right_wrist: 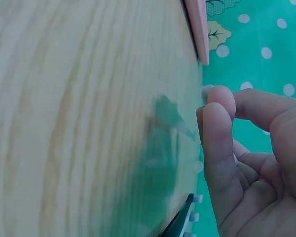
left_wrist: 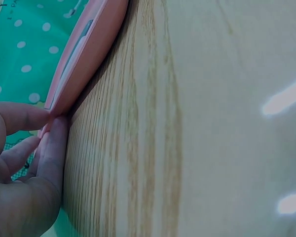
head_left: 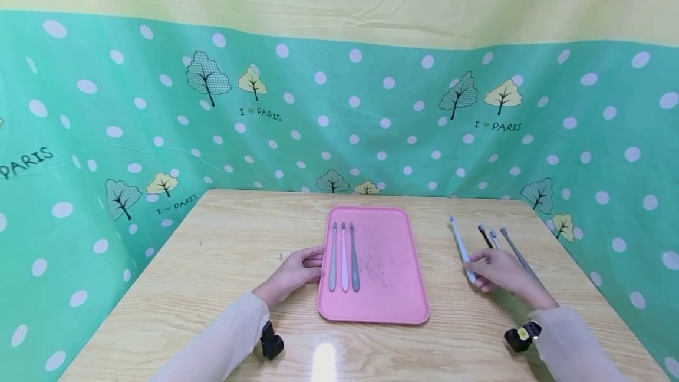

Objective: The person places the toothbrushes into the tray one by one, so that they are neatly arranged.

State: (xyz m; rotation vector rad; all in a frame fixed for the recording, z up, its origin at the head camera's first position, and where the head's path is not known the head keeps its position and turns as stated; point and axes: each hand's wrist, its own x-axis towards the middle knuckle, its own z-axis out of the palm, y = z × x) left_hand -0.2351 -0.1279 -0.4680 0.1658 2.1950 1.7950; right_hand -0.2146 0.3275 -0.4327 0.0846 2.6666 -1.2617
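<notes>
Pinched in the right hand [head_left: 498,271], one light-blue plastic toothbrush [head_left: 460,243] was outside the rectangular pink tray [head_left: 392,270], whose rim the left hand [head_left: 294,271] held — three grey or white toothbrushes [head_left: 344,259] lay inside, three others [head_left: 513,242] remained out.

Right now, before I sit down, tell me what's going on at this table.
A person is handling toothbrushes beside a pink tray. The right hand pinches a light blue toothbrush to the right of the tray, while the left hand holds the tray's left edge. Three toothbrushes lie side by side in the tray's left half. Three more brushes lie on the table at the right, partly hidden by the right hand.
</notes>
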